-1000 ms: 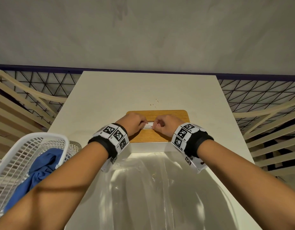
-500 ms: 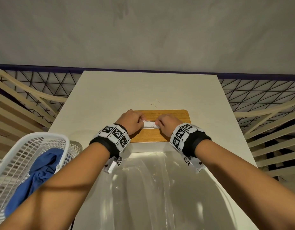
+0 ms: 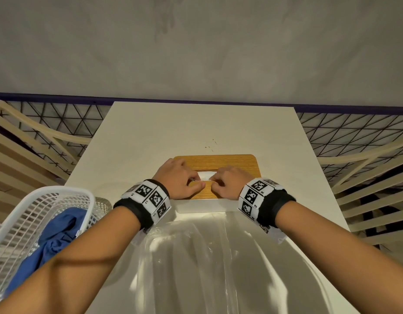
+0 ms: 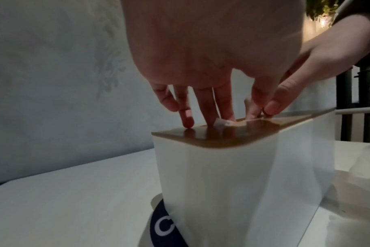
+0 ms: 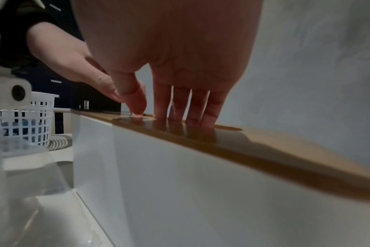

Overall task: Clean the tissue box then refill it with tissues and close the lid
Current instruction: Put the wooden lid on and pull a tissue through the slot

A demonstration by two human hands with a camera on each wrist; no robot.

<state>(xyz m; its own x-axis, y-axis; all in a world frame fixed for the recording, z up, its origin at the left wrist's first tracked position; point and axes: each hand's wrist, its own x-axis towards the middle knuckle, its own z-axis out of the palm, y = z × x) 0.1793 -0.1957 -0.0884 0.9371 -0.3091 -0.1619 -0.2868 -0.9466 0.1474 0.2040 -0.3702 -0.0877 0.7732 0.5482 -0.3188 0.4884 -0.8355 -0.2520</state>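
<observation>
The white tissue box [image 3: 202,206] with its wooden lid [image 3: 230,162] on stands mid-table. Both hands meet at the lid's slot, where a white tissue [image 3: 206,175] shows. My left hand [image 3: 180,180] and right hand [image 3: 227,182] each pinch the tissue's thin edge between thumb and forefinger. In the left wrist view the other fingers [image 4: 186,120] rest on the lid [image 4: 211,138] beside the tissue [image 4: 222,122]. In the right wrist view the fingers [image 5: 192,113] press on the lid [image 5: 264,150] and the thumb sits at the slot.
A white mesh basket [image 3: 37,223] holding a blue cloth [image 3: 58,236] stands at the table's near left. Crumpled clear plastic wrap [image 3: 207,257] lies on the table [image 3: 150,137] between the box and me. A grey wall is close behind; slatted railings flank both sides.
Both hands stay at the slot with only small finger shifts. The white patch of tissue between them shows a little wider and lies lower in the slot.
</observation>
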